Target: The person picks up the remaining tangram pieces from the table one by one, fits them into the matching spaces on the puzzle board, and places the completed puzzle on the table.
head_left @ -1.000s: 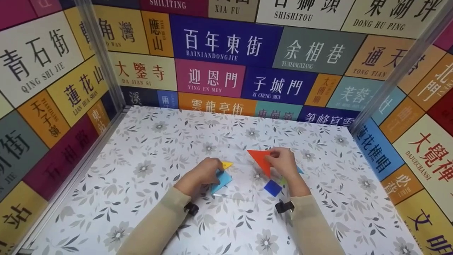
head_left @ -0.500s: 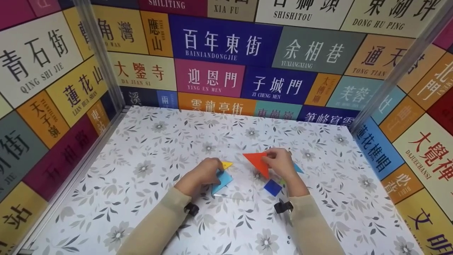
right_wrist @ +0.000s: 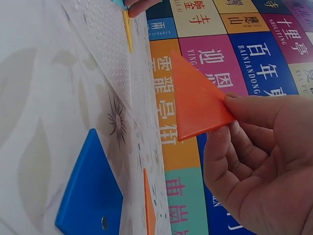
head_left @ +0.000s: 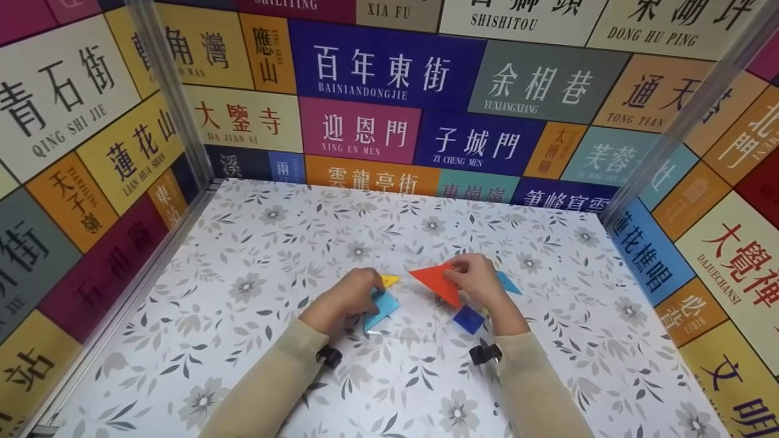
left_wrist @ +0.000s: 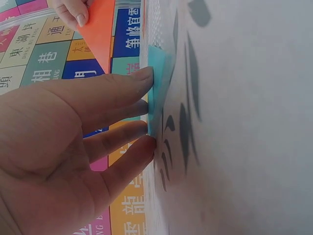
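My right hand (head_left: 481, 280) pinches an orange tangram triangle (head_left: 437, 284) between thumb and fingers, holding it tilted above the table. In the right wrist view the triangle (right_wrist: 198, 103) is clear of the surface. My left hand (head_left: 352, 295) rests its thumb and fairly straight fingertips on a light blue tangram piece (head_left: 382, 309), which lies flat on a thin transparent tray (head_left: 405, 333). The left wrist view shows that piece (left_wrist: 159, 73) under the fingertips. A yellow piece (head_left: 390, 280) peeks out beyond the left fingers, partly covered by them.
A dark blue square piece (head_left: 469, 319) lies just below the right hand. Behind that hand sits another light blue piece (head_left: 509, 284). A second orange piece (right_wrist: 149, 205) shows edge-on in the right wrist view. Sign-printed walls (head_left: 389, 67) bound the flowered table (head_left: 274, 377).
The right hand has shifted slightly left, carrying the orange triangle toward the transparent tray and uncovering more of the light blue piece behind. The left hand stays on its piece.
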The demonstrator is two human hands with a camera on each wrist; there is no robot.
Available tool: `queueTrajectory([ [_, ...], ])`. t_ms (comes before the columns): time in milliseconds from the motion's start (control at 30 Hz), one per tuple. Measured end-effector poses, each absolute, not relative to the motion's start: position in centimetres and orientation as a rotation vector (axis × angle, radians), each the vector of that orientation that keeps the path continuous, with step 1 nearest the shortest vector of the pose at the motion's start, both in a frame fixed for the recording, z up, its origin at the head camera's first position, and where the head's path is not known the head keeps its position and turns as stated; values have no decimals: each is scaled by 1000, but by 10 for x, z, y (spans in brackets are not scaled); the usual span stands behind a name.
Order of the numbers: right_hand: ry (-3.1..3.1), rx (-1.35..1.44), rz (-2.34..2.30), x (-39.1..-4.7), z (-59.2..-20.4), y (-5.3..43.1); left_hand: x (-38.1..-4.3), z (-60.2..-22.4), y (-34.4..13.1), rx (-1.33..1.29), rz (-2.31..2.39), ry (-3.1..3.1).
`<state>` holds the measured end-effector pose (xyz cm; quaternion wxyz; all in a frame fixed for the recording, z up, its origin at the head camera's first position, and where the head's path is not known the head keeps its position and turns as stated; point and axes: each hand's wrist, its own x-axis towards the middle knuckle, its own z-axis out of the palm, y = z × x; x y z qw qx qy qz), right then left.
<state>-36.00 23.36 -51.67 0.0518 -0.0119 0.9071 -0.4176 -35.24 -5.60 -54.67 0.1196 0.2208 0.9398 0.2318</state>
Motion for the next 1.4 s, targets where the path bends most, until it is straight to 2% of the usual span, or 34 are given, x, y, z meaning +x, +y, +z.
queueTrajectory([
  [367,2732,-212,-1317,-356,-521,230,-354,-547,-58,671,677,2742],
  [733,2726,-335,-1174,-355,-522,222,-354,-549,-60,748,689,2773],
  [1033,2631,-343,-1168,-351,-522,218,-353,-547,-55,617,671,2743],
  [1400,2649,-390,-1135,-349,-523,213,-353,-546,-56,606,678,2745],
])
